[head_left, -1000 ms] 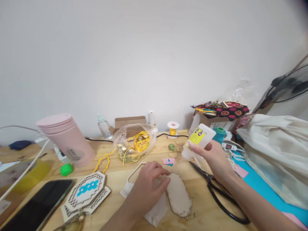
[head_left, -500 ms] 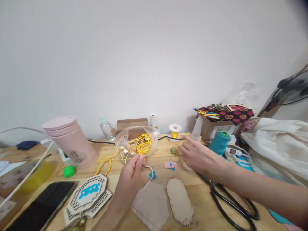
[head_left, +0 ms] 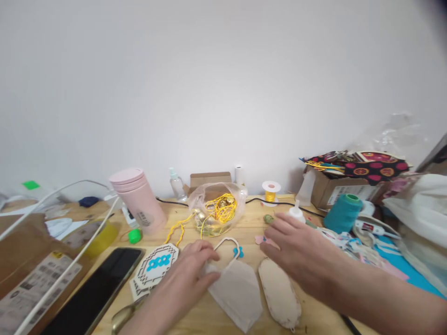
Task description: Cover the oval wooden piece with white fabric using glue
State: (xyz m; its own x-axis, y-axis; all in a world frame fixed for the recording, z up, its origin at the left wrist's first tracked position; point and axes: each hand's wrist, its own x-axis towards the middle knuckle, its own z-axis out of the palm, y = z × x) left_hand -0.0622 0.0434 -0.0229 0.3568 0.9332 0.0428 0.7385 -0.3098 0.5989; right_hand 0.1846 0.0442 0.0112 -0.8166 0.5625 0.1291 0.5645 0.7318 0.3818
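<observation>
My left hand (head_left: 193,270) is beside the left edge of a pale fabric piece (head_left: 240,293) with a cream looped strip (head_left: 226,240) at its top. Thumb and fingers are apart; contact with the fabric is unclear. My right hand (head_left: 296,246) hovers palm down over the table with its fingers stretched out, holding nothing. Partly beneath it are pink cutouts (head_left: 259,239) and a cream oval plaque (head_left: 279,293). A small blue flower cutout (head_left: 238,252) lies by the loop. To the left are octagonal lattice plaques (head_left: 157,263) with blue flowers and a yellow cord (head_left: 174,230).
A plastic bag (head_left: 199,200) of gold bells and yellow cord stands behind. A phone (head_left: 98,288) and a pink tumbler (head_left: 138,200) are left. At right are a teal thread cone (head_left: 342,214), a white-nozzled bottle (head_left: 296,213) and a cardboard box (head_left: 321,188).
The view has turned left, showing more of the cardboard at left. My left hand has let go of the loop and opened. My right hand has spread flat and covers part of the pink cutouts.
</observation>
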